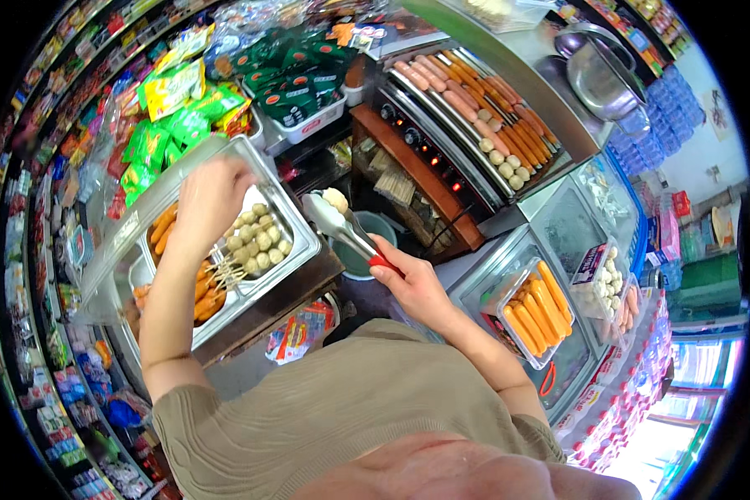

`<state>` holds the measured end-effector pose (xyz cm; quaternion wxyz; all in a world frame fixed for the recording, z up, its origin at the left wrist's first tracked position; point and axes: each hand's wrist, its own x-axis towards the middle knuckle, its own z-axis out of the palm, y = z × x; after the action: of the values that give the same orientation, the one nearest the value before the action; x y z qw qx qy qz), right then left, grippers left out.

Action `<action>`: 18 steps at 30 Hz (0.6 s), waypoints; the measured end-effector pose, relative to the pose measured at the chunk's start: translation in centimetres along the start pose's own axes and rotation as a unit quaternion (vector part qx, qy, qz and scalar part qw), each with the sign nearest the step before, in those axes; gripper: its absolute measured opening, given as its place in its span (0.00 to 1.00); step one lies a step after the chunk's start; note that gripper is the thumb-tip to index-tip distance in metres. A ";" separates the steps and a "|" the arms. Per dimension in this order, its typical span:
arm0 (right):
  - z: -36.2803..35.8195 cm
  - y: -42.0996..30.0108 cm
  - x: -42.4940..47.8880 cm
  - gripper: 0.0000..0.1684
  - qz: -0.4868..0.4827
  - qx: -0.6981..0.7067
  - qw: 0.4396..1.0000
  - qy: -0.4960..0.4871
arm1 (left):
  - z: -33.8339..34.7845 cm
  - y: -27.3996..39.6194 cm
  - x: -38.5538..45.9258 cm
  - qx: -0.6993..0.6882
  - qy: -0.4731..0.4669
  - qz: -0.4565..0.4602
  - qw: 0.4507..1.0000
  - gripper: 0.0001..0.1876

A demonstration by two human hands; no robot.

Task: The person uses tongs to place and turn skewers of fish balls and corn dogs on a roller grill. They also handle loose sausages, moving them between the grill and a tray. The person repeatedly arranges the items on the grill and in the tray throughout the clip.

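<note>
My right hand (409, 278) grips metal tongs (348, 230) by their red handle. A pale ball (335, 200) shows at the tongs' head, between the tray and the roller grill. My left hand (215, 184) is raised over the stainless steel food tray (306, 253), blurred, with fingers curled; whether it holds anything is unclear. Below it, meatballs (259, 240) fill one compartment. Skewered sausages (209, 297), their sticks towards the meatballs, lie in another, partly behind my left forearm. A clear hinged lid (125, 234) stands tilted up at the tray's far side.
On the right, a roller grill (437, 162) with glowing lights carries sausages and balls. Beneath it are wooden sticks (395, 187) and a bucket (365, 269). A tub of orange sausages (537, 315) sits on a glass-topped freezer (506, 269). Packaged snacks (169, 119) are piled beyond the lid.
</note>
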<state>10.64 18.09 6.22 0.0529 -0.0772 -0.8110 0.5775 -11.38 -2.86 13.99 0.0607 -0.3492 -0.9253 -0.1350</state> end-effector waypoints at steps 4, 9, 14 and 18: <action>-1.9 -0.6 -2.6 0.27 0.016 -0.029 0.997 0.070 | -2.2 5.5 10.4 -0.135 0.165 0.236 0.948 0.12; -4.5 -0.9 -5.9 0.28 0.050 -0.074 0.981 0.173 | -5.5 17.3 24.9 -0.122 0.225 0.328 0.909 0.11; -5.8 -2.0 -9.3 0.28 0.064 -0.067 0.959 0.269 | -4.3 24.1 41.1 0.071 0.156 0.270 0.947 0.08; -6.4 -2.5 -12.3 0.28 0.132 -0.068 0.922 0.358 | -2.4 29.7 43.3 0.175 0.009 0.153 0.973 0.09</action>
<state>23.65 21.01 10.70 0.2582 -0.3885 -0.7577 0.4563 -24.09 45.05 31.34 0.1494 -0.4694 -0.8695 0.0369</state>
